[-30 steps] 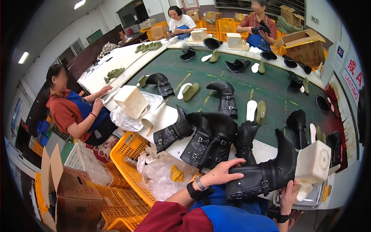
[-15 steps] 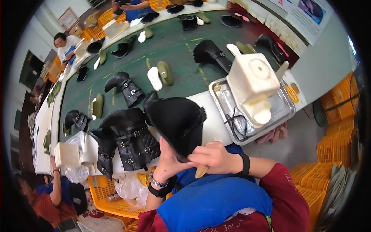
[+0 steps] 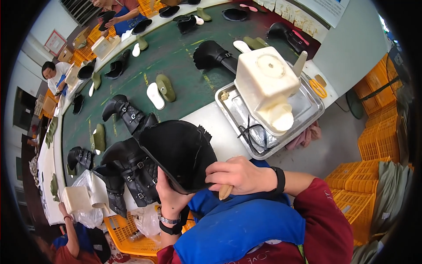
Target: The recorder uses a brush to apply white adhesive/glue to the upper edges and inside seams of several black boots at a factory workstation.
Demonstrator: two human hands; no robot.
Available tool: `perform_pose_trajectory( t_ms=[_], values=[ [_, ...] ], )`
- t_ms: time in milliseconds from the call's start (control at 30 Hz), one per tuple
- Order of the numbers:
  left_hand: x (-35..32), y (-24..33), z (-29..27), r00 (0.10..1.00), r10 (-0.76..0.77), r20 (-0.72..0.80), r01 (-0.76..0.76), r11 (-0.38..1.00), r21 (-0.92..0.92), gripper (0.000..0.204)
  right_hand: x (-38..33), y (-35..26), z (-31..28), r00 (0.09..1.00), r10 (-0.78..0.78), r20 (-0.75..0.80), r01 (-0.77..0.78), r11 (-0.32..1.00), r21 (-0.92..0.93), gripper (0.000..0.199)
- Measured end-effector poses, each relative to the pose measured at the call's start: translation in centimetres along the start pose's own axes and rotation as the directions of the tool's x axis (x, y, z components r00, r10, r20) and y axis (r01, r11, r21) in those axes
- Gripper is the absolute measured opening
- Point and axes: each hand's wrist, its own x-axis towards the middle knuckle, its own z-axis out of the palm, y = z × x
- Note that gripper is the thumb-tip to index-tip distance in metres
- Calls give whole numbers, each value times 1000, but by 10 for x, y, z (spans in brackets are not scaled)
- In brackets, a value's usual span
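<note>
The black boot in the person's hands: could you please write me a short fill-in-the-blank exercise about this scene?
1. Both hands hold up a ____ boot.
2. The right hand also grips a brush with a ____ handle.
3. The white container stands in a ____ tray.
4. The left hand wears a ____ on its wrist.

Missing words: black; wooden; metal; watch

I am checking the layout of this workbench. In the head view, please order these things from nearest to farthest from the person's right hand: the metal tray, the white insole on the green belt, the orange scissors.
1. Metal tray, just above the right hand, on the bench edge.
2. White insole, up and left, on the green belt.
3. Orange scissors, up and right, beyond the tray's far corner.
</note>
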Motion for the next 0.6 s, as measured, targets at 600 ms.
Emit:
perform_pose_trajectory(
  t_ms=[600],
  values=[
    [11, -33, -15, 983, -169, 69, 164, 653, -739, 63, -72, 71, -84, 504, 748, -432, -732, 636, 245, 31]
  ],
)
